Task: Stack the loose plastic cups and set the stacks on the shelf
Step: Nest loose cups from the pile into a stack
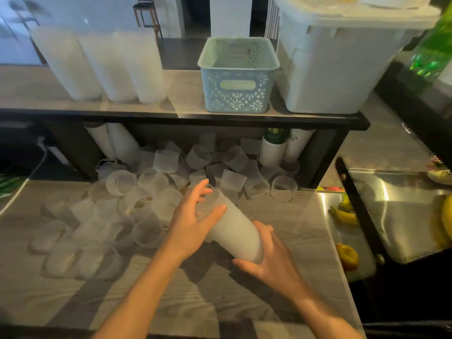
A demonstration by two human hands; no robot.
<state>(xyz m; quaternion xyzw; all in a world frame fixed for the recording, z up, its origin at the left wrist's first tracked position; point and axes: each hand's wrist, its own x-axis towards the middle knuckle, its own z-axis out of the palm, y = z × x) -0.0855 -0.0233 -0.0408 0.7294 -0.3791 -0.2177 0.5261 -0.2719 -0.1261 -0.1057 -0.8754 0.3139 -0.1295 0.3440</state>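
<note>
A tilted stack of frosted plastic cups (232, 233) hangs above the wooden counter (195, 297), held by both hands. My left hand (193, 221) curls round its upper, open end. My right hand (266, 258) cups its lower, closed end. Several loose frosted cups (102, 228) lie scattered on the counter to the left and under the shelf (186, 113). Three tall cup stacks (102, 64) stand on the shelf at the left.
A pale blue basket (237, 74) and a large white bin (342, 62) stand on the shelf to the right. White cup sleeves (286, 145) stand under the shelf. A glass case with bananas (344, 216) and other fruit lies at the right.
</note>
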